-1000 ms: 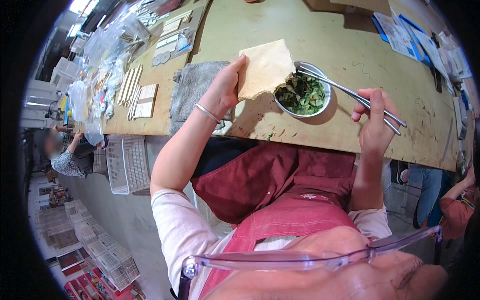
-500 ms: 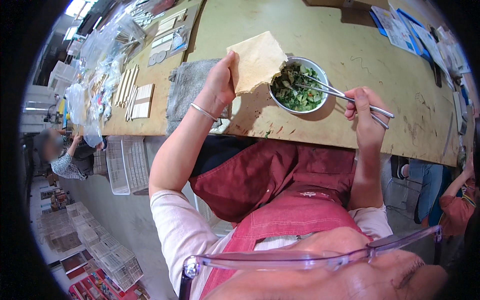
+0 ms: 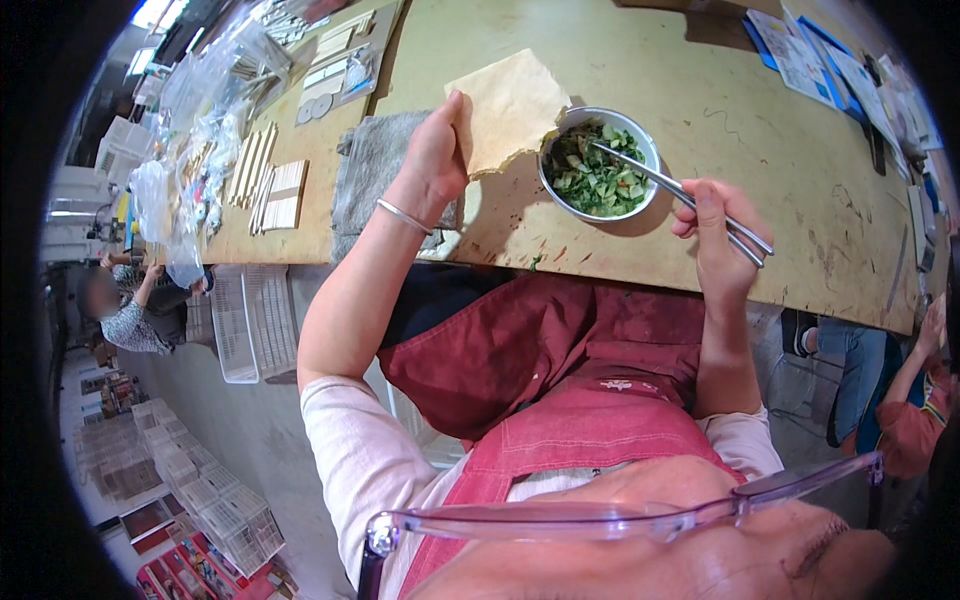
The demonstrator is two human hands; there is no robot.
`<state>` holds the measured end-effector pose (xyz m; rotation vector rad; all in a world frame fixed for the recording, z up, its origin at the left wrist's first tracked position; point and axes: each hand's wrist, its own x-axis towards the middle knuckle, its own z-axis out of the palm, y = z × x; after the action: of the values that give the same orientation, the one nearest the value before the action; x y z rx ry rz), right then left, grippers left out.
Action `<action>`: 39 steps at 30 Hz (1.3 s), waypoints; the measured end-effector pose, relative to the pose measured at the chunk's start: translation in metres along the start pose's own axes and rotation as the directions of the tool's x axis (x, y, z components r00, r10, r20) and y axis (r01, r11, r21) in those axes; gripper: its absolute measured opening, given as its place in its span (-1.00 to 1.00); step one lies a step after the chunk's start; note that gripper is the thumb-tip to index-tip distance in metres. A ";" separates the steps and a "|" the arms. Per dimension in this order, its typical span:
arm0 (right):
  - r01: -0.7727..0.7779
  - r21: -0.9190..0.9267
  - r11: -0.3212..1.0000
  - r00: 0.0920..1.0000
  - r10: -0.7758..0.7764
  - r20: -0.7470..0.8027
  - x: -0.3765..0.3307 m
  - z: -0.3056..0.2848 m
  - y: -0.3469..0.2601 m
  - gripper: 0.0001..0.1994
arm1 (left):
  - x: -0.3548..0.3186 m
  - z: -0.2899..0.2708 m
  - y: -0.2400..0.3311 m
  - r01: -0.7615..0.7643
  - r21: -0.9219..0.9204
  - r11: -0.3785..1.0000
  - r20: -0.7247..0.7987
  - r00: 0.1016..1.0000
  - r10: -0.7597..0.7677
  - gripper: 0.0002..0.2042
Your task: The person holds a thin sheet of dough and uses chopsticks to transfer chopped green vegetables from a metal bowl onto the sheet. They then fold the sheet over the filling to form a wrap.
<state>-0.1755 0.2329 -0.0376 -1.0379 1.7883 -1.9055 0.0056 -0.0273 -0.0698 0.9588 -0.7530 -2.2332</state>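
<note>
My left hand (image 3: 437,150) grips a pale flatbread (image 3: 508,108) by its left edge; its lower right side is torn or bitten off unevenly. The flatbread hangs above the table, just left of a white bowl (image 3: 652,150). Chopped green vegetables (image 3: 598,180) fill much of the bowl. A pair of metal chopsticks (image 3: 655,175) is held in my right hand (image 3: 722,225), to the right of the bowl. Their tips point into the vegetables and lie close together; whether a piece is pinched between them I cannot tell.
A folded grey towel (image 3: 380,175) lies left of the bowl. Farther left are wooden sticks (image 3: 285,195) and clear plastic bags (image 3: 185,170). Blue folders with papers (image 3: 800,60) lie at the far right. White plastic crates (image 3: 250,320) stand on the floor, and other people (image 3: 140,310) are at both sides.
The chopsticks have drawn together; before, their tips were spread apart in the vegetables. My right hand has shifted slightly downward. My left hand and the flatbread have moved a little up and left.
</note>
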 end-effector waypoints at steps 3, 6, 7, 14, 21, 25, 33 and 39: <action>0.052 0.015 0.999 0.993 -0.054 0.104 0.000 0.005 0.002 -0.85 | -0.008 0.008 0.002 -0.007 0.024 1.000 0.000 1.000 0.007 -0.67; 0.162 -0.035 0.986 0.967 -0.152 0.207 0.003 0.005 0.009 -0.87 | -0.009 0.008 0.002 -0.012 0.049 0.999 0.000 1.000 0.012 -0.63; 0.213 -0.078 0.974 0.955 -0.191 0.228 0.004 0.006 0.011 -0.88 | -0.009 0.007 0.001 -0.015 0.057 0.998 -0.001 1.000 0.015 -0.61; 0.102 -0.103 0.989 0.993 -0.095 0.063 -0.002 0.004 0.007 -0.90 | -0.010 0.007 0.001 -0.010 0.046 0.999 0.019 1.000 0.009 -0.61; 0.207 -0.115 0.972 0.977 -0.212 -0.027 -0.003 -0.004 0.003 -0.92 | -0.014 0.014 0.001 -0.004 0.053 0.999 -0.005 1.000 0.004 -0.62; 0.285 -0.191 0.939 0.955 -0.261 0.141 0.006 -0.004 0.007 -0.92 | -0.012 0.016 0.000 0.003 0.064 0.998 0.002 1.000 -0.003 -0.63; -0.034 -0.111 0.993 0.994 0.022 -0.109 0.008 -0.010 0.001 -0.73 | -0.001 0.001 -0.003 0.003 0.028 1.000 0.025 1.000 -0.004 -0.64; -0.113 0.026 0.993 0.991 0.114 -0.069 0.008 0.010 0.018 -0.75 | -0.005 0.009 -0.002 0.015 0.050 0.999 0.028 0.999 -0.017 -0.63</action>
<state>-0.1784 0.2174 -0.0527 -0.8525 1.8192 -1.9098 0.0007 -0.0203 -0.0639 0.9622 -0.8200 -2.2558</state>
